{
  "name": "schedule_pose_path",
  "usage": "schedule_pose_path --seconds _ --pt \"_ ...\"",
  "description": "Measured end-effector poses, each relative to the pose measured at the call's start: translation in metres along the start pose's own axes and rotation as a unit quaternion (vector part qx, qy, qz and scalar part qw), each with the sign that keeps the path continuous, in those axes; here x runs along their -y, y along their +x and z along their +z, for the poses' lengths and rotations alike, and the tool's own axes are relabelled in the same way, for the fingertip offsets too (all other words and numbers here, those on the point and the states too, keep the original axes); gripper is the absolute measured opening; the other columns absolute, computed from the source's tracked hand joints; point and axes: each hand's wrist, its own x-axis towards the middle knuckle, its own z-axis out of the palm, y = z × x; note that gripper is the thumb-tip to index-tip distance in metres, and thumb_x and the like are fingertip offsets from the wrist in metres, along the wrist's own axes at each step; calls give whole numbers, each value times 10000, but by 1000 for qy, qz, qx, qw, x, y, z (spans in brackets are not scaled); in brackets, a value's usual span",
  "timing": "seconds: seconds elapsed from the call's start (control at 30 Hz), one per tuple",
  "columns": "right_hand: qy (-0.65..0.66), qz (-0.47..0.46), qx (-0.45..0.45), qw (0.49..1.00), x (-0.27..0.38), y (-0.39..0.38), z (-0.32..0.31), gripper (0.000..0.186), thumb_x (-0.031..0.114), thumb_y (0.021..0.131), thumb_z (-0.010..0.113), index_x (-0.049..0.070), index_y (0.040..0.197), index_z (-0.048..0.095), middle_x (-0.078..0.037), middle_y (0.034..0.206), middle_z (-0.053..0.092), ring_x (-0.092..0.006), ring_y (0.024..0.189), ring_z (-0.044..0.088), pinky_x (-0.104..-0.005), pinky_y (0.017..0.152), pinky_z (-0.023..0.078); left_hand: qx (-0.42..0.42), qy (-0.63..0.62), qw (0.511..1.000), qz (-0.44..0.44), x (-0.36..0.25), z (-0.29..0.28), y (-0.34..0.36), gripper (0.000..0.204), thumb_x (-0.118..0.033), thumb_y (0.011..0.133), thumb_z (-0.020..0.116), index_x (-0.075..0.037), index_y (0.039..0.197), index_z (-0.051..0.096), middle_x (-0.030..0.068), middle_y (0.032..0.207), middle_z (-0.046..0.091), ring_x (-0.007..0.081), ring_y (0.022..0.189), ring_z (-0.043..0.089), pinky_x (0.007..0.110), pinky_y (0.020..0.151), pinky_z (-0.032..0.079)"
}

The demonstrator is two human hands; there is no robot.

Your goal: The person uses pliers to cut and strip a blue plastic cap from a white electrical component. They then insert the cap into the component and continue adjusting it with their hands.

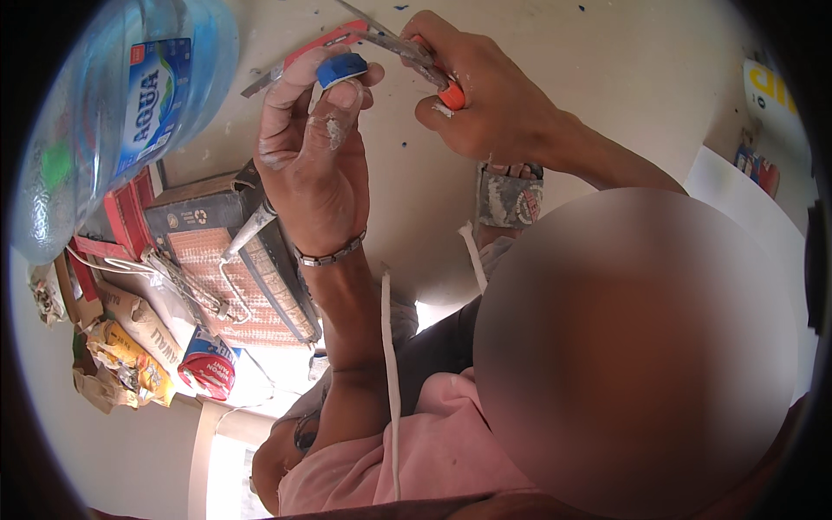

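Up at the top centre, my left hand (316, 143) pinches a small blue block (341, 69) with a pale underside between thumb and fingers. White dust coats those fingers, and a bracelet circles the wrist. To its right, my right hand (490, 87) has its fingers in the orange handles of a pair of scissors (407, 50). The scissor blades point up and left, close to the blue block but apart from it. Behind my left fingers lies a long red tool with a grey blade-like end (325, 42), partly hidden.
A large clear blue water bottle (199, 78) lies at upper left. Below it are a dark box with an orange-brown mesh front (195, 260), paper bags (143, 325) and a paint can (208, 377). Blue scraps dot the pale floor (416, 182). A sandalled foot (511, 195) shows below my right hand.
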Motion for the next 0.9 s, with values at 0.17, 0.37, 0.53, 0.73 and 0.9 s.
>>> schedule_pose_path --seconds 0.17,0.37,0.53,0.73,0.9 --pt "-62 -32 30 997 7 3 -5 292 23 763 619 -24 1007 467 -219 832 588 -352 758 617 -451 677 477 8 4 1000 8 2 -8 -1 358 -66 974 658 38 1315 625 135 1125 715 235 1046 662 407 968 514" --pt "-116 -93 23 989 -1 3 -6 273 7 755 608 -7 984 460 -226 845 586 -356 768 595 -466 707 461 -6 4 999 32 -3 -8 -3 357 43 941 658 108 1291 622 183 1115 725 212 990 723 379 948 588" --pt "-114 -115 -8 987 -3 3 -3 253 7 756 609 5 948 445 -206 779 590 -362 705 605 -456 647 480 8 -11 999 45 -3 -12 -7 356 47 943 655 106 1291 618 207 1122 718 248 985 728 413 930 595" --pt "-116 -103 -7 988 -6 3 -10 288 13 746 658 4 931 437 -176 721 574 -342 635 594 -424 593 476 44 -2 997 57 -4 -3 -3 364 0 935 689 79 1276 588 218 1152 694 310 1014 721 460 937 594" --pt "7 22 22 999 6 8 -15 324 25 759 678 20 967 428 -140 729 515 -303 644 556 -403 603 431 26 0 999 34 -4 9 -1 372 -39 949 674 -36 1315 612 152 1186 710 310 1082 688 462 969 529"
